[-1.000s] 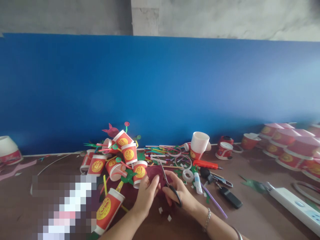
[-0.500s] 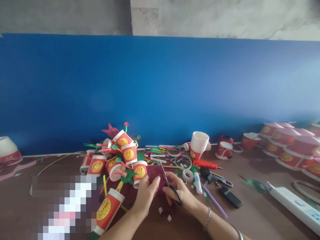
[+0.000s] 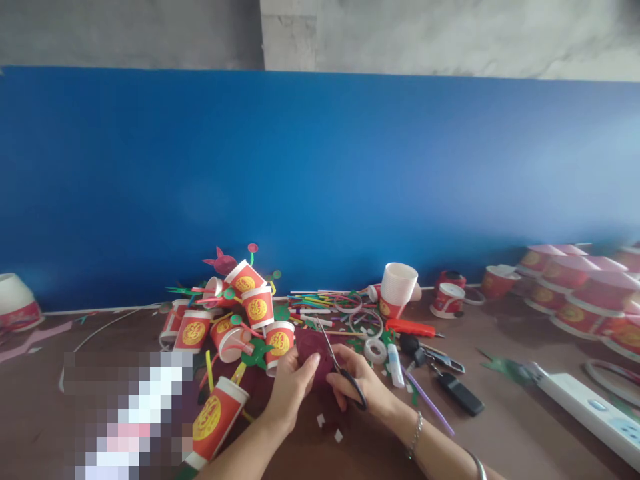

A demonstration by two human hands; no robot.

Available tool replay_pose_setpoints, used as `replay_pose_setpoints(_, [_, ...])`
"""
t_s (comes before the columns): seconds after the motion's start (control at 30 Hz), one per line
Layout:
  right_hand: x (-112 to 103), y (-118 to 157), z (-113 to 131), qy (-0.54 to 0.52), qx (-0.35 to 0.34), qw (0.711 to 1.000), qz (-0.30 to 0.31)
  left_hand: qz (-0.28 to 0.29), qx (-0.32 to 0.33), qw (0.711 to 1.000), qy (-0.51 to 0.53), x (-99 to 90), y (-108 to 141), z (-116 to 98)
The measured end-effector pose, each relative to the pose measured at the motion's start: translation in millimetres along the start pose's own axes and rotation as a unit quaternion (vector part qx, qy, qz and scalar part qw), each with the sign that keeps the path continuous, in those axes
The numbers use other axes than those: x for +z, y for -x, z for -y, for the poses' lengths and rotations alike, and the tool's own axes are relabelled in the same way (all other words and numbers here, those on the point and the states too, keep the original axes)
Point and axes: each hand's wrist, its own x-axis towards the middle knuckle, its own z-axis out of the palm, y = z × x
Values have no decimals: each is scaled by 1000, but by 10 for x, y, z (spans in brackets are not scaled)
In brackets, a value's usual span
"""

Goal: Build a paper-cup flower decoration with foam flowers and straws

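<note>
A piece of dark red paper (image 3: 311, 345) is pinched between the thumb and fingers of my left hand (image 3: 293, 387). My right hand (image 3: 363, 383) grips black-handled scissors (image 3: 356, 390), whose blades point up and away along the paper's right side. How far the blades are apart is hard to make out. Small white paper scraps (image 3: 339, 436) lie on the brown table (image 3: 310, 460) below my hands. Just left of my left hand stands a red and white paper cup (image 3: 280, 343) in a pile of decorated cups.
At the back are straws and pens (image 3: 315, 303) and a stack of white cups (image 3: 399, 283). Right of my hands lie a tape roll (image 3: 375, 351), a glue stick (image 3: 395, 365), a red tool (image 3: 411, 327) and a black key fob (image 3: 459, 393). A power strip (image 3: 595, 407) sits far right.
The dark red paper has tilted slightly in my left hand. My right hand and the scissors have shifted a little to the right.
</note>
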Motion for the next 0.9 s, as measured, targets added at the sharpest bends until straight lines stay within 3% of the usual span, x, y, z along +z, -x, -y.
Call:
replay_pose_setpoints(0.3, [3, -2, 17, 24, 4, 1000, -17, -23, -13, 1000, 0, 23, 20, -39])
replay_pose_setpoints(0.57, [44, -18, -26, -12, 2, 1000, -8, -57, 37, 994, -81, 20, 15, 16])
replay_pose_setpoints(0.9, [90, 30, 57, -39, 8, 999, -4, -59, 32, 996, -50, 59, 42, 6])
